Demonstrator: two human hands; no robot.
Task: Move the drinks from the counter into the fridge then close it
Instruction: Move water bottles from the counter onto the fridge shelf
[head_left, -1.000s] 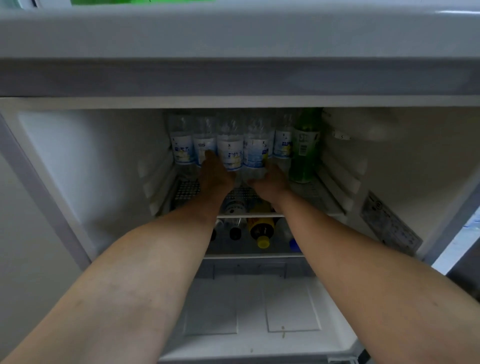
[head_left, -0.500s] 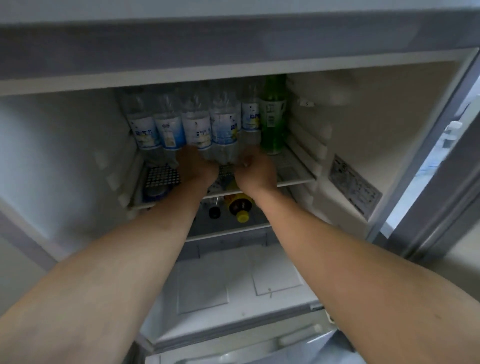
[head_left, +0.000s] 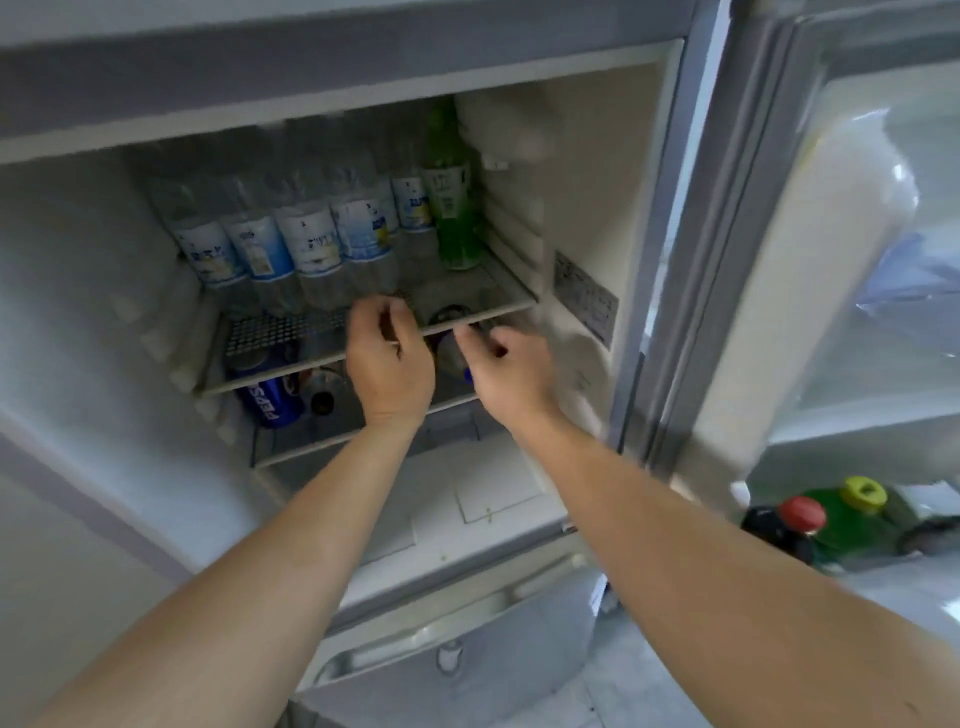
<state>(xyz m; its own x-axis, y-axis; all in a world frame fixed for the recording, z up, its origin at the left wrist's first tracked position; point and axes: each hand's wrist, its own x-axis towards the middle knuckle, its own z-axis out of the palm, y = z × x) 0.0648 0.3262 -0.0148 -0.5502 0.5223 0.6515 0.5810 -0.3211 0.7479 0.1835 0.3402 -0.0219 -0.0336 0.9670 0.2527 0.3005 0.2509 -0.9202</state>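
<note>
So the fridge (head_left: 587, 171) is wide open, and our water bottles (head_left: 311, 244) stand in a tight row along the back of the upper wire shelf (head_left: 498, 291), with a green bottle (head_left: 451, 208) upright at the right end of that row. Both our hands are at the shelf's front edge holding nothing: left hand (head_left: 387, 364) with fingers loosely curled just in front of the bottles, right hand (head_left: 511, 369) beside it, fingers loosely bent too, a bit blurry. Under the shelf a Pepsi can (head_left: 270, 400) lies on its side near the left, with a couple more bottles or cans next to it, hard to make out. The door (head_left: 831, 260) hangs open on the right, and its lower rack holds a red-capped bottle (head_left: 795, 525) and a yellow-capped bottle (head_left: 857, 504).
</note>
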